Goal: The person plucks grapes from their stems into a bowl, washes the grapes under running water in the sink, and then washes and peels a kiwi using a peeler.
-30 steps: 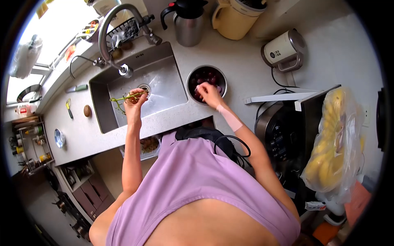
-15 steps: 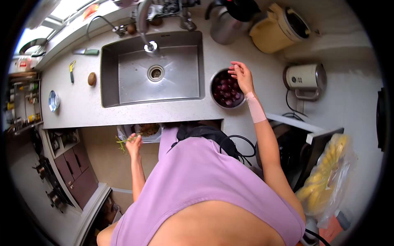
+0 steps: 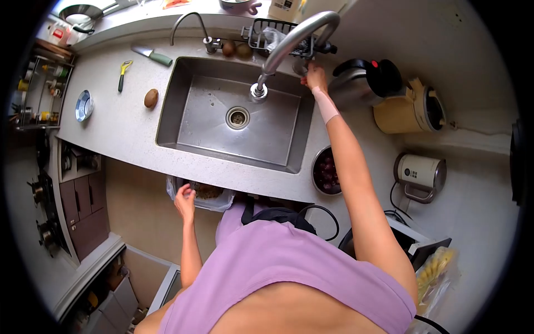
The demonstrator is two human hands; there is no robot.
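My right hand (image 3: 315, 78) is stretched to the back right corner of the sink (image 3: 200, 146), its fingers closed around the faucet handle (image 3: 301, 67), which they partly hide. The curved metal faucet (image 3: 289, 43) arches over the basin. My left hand (image 3: 184, 201) hangs below the counter's front edge, fingers loosely apart and holding nothing. It is over the left side of a lined bin (image 3: 225, 200) with food scraps in it. Under my right forearm, a metal bowl of dark red round fruit (image 3: 327, 171) stands right of the sink.
Left of the sink lie a brown kiwi-like fruit (image 3: 151, 98), a yellow-and-green peeler (image 3: 122, 75), a green-handled knife (image 3: 153, 55) and a blue-patterned bowl (image 3: 84, 106). A metal jug (image 3: 353, 83), a beige appliance (image 3: 403, 114) and a cream kettle (image 3: 421, 172) stand at the right.
My right hand has moved from above the fruit bowl to the faucet handle. The green stems have left my left hand, which stays near the bin. The view has shifted.
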